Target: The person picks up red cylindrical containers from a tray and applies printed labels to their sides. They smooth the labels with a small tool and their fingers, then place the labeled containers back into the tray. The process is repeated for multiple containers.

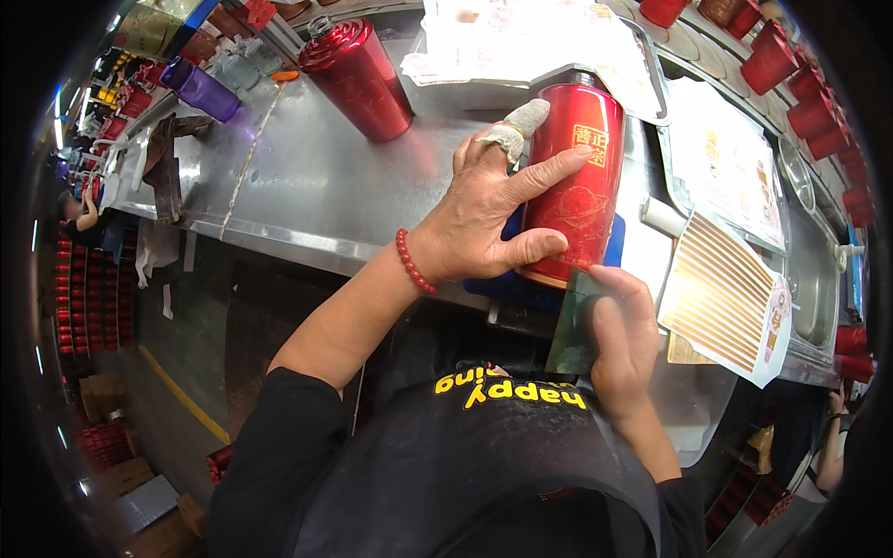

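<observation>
A glossy red bottle (568, 188) with gold characters and a planet-like design lies tilted on a blue cloth or pad (513, 282) at the table's edge. My left hand (499, 195) holds it, thumb and index finger pressed on its printed face. Off-white finger cots cover other fingers of that hand, which lie along the bottle's left side. In my right hand (624, 328) is a thin dark green translucent scraper sheet (572, 335), pinched between thumb and fingers. Its upper edge is at the bottle's base; whether they touch is hard to tell.
Another red bottle (363, 80) stands on the steel table (300, 174), near a purple bottle (202, 91). Sheets of printed decals (516, 35) lie at the back. A gold-striped sheet (718, 293) overhangs the right edge, and red bottles (771, 63) line a conveyor beyond.
</observation>
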Tool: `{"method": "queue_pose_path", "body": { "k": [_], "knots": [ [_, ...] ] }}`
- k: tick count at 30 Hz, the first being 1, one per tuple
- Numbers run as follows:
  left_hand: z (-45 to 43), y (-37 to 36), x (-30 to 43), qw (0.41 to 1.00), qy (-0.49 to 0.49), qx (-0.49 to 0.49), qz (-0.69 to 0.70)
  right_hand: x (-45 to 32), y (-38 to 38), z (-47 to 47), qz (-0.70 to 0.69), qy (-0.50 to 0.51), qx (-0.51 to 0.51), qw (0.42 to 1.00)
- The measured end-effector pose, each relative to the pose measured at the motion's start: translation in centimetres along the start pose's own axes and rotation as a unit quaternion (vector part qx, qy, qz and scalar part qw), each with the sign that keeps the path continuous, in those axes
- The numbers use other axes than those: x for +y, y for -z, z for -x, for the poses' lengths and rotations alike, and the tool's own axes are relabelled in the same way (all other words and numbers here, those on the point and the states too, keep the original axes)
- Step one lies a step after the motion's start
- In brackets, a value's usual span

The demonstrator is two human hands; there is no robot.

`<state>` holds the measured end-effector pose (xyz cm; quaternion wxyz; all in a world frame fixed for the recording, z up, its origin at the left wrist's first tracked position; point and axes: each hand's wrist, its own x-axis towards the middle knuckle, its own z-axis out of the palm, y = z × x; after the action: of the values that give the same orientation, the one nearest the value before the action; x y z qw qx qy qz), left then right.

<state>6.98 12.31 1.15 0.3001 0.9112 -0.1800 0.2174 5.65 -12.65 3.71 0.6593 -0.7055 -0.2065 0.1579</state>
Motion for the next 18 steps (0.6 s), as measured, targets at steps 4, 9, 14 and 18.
{"method": "queue_pose_path", "body": {
  "k": [4,9,14,18],
  "knots": [
    [0.03,0.00,-0.09,1.000,-0.001,-0.001,-0.004,-0.07,-0.15,-0.02,-0.007,-0.008,0.001,1.000],
    [0.01,-0.04,-0.24,1.000,-0.004,0.000,-0.005,0.21,-0.06,-0.08,0.032,-0.001,0.004,0.999],
    [0.08,-0.69,-0.29,0.999,-0.004,0.044,0.022,0.19,-0.15,-0.04,0.033,-0.017,0.005,0.999],
    [0.08,-0.79,-0.25,0.999,-0.004,0.047,0.025,0.33,-0.16,0.02,0.017,-0.022,0.006,1.000]
  ]
}}
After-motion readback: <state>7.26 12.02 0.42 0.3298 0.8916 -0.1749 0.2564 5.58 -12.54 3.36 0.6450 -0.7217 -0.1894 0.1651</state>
